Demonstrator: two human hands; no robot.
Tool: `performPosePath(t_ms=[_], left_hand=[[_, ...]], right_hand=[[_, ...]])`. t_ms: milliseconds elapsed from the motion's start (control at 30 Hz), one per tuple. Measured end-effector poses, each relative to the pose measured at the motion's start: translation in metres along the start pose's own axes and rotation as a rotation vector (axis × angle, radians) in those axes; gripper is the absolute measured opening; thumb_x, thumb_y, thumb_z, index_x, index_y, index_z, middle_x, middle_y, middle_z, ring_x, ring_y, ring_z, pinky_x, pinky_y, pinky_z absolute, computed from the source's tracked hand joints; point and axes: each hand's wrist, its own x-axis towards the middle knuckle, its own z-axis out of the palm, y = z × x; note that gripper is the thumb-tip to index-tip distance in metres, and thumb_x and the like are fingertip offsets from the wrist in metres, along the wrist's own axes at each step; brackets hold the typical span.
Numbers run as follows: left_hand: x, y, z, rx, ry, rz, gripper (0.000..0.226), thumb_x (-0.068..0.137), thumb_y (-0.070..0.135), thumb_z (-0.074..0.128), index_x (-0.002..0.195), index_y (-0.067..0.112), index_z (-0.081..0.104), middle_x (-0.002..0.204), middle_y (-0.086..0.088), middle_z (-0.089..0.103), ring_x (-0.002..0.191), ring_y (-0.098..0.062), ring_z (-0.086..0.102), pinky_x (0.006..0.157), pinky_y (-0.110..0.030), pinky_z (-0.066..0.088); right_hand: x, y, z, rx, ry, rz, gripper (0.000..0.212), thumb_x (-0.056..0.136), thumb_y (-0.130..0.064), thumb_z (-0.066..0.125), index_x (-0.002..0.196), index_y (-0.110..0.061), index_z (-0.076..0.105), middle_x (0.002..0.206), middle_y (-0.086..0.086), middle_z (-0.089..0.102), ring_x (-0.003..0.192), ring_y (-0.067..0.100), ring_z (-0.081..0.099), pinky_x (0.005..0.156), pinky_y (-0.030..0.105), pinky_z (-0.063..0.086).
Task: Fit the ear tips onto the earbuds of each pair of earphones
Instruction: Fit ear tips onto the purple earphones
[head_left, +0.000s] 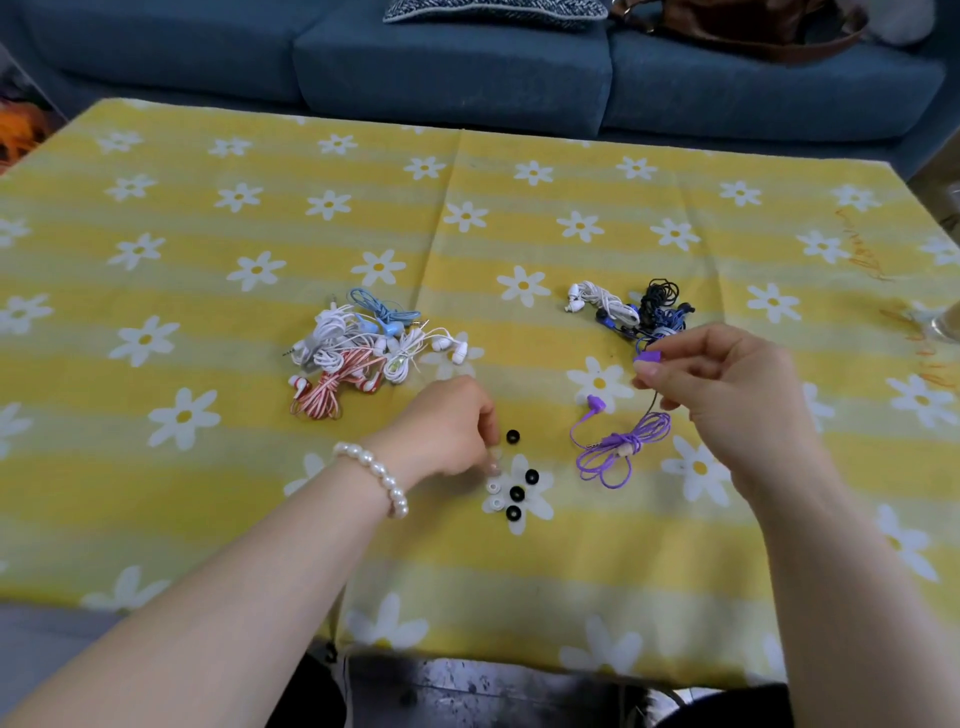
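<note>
Just below and to the right of the left hand (447, 426), within reach of its curled fingertips, lie the loose ear tips (511, 488): four black rings and a couple of clear ones, scattered on a white daisy of the yellow tablecloth (260, 467). The fingers are bent down toward the nearest clear tip; they look pinched together, but whether they already have hold of one I cannot tell, as that spot is blurred. The right hand (727, 379) is up and to the right of this, well apart from the tips, pinching one purple earbud (647, 357) between thumb and fingertips, its open end seemingly turned leftward toward the other hand. From that grip the cord drops to the bundled purple earphones (623, 447) on the cloth, with the second bud (595, 402) lying free beside them. The left hand is plainly the nearer to the tips, so it would fetch one across to the held bud.
</note>
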Motion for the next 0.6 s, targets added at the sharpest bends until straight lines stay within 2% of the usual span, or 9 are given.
performPosePath(t_ms=[67, 133, 267, 367, 500, 600], left_hand=[[0.0, -0.001, 0.0, 0.018, -0.002, 0.008, 0.024, 0.066, 0.016, 0.081, 0.073, 0.024, 0.06, 0.078, 0.004, 0.06, 0.08, -0.016, 0.061, 0.074, -0.026, 0.049], [0.001, -0.004, -0.001, 0.021, 0.003, 0.013, 0.024, 0.069, 0.008, 0.077, 0.076, 0.024, 0.061, 0.082, 0.004, 0.059, 0.08, -0.016, 0.058, 0.073, -0.025, 0.047], [0.002, -0.011, -0.005, -0.028, 0.059, 0.028, 0.028, 0.075, -0.005, 0.064, 0.08, 0.023, 0.068, 0.084, 0.004, 0.063, 0.077, -0.012, 0.058, 0.075, -0.026, 0.05], [0.002, -0.013, -0.002, -0.048, 0.042, 0.043, 0.026, 0.075, -0.002, 0.068, 0.08, 0.023, 0.068, 0.082, 0.005, 0.064, 0.071, -0.007, 0.057, 0.071, -0.021, 0.046], [0.001, -0.011, 0.004, -0.062, 0.017, 0.072, 0.023, 0.069, 0.012, 0.079, 0.09, 0.014, 0.069, 0.082, 0.004, 0.063, 0.078, -0.011, 0.058, 0.076, -0.021, 0.046], [0.001, -0.01, 0.006, -0.065, 0.028, 0.088, 0.021, 0.069, 0.016, 0.079, 0.088, 0.014, 0.068, 0.08, 0.005, 0.061, 0.077, -0.012, 0.056, 0.074, -0.021, 0.044]], right_hand=[[0.001, 0.001, 0.0, -0.039, -0.006, 0.007, 0.013, 0.077, -0.008, 0.071, 0.075, -0.017, 0.061, 0.066, 0.004, 0.069, 0.045, 0.001, 0.05, 0.048, 0.011, 0.039], [0.001, 0.001, 0.0, -0.065, -0.008, 0.014, 0.012, 0.077, -0.008, 0.071, 0.076, -0.016, 0.062, 0.067, 0.006, 0.069, 0.046, 0.001, 0.052, 0.056, 0.02, 0.042], [0.001, 0.002, 0.001, -0.163, -0.04, 0.02, 0.012, 0.075, -0.006, 0.072, 0.076, -0.014, 0.063, 0.066, 0.005, 0.067, 0.056, 0.013, 0.056, 0.061, 0.029, 0.044], [0.0, 0.003, 0.006, -0.251, -0.116, 0.038, 0.013, 0.074, -0.007, 0.073, 0.074, -0.016, 0.064, 0.064, 0.004, 0.065, 0.058, 0.017, 0.055, 0.06, 0.029, 0.043], [-0.002, 0.005, 0.011, -0.31, -0.157, 0.051, 0.012, 0.076, -0.009, 0.073, 0.076, -0.016, 0.063, 0.066, 0.005, 0.066, 0.06, 0.02, 0.056, 0.061, 0.031, 0.045], [-0.002, 0.006, 0.012, -0.333, -0.156, 0.047, 0.012, 0.076, -0.01, 0.072, 0.076, -0.017, 0.063, 0.065, 0.002, 0.065, 0.06, 0.018, 0.056, 0.059, 0.029, 0.043]])
